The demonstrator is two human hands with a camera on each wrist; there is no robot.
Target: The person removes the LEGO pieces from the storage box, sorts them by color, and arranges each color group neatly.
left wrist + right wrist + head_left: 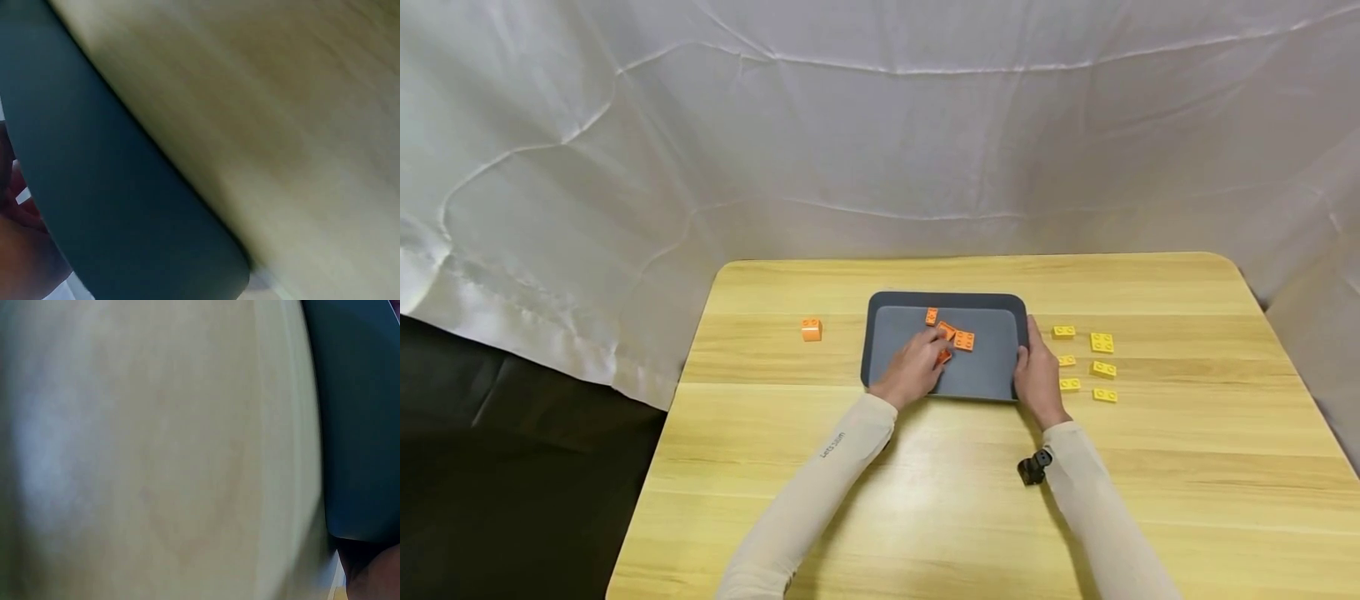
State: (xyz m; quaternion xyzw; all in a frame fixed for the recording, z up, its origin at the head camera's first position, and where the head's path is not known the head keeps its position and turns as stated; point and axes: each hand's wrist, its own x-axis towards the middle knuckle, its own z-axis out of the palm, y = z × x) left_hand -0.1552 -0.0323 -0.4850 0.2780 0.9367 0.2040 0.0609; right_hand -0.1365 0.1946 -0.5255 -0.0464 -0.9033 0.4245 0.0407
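Observation:
A dark grey tray [992, 379] lies on the wooden table in the head view. My left hand [912, 367] reaches over its front edge with bent fingers. An orange toy brick [944, 357] shows between the thumb and fingers, partly hidden by them. Close by in the tray lie another orange brick [965, 341] with several studs and a small one [931, 316] farther back. My right hand [1040, 379] grips the tray's right side, thumb at the rim and fingers along the outside. Both wrist views mostly show the tray's outer wall [125, 187] and the tabletop.
To the left of the tray, a lone orange brick [811, 330] sits on the table [760, 433]. Several yellow bricks [1102, 342] stand in two columns just right of my right hand. A pale curtain [880, 150] hangs behind the table.

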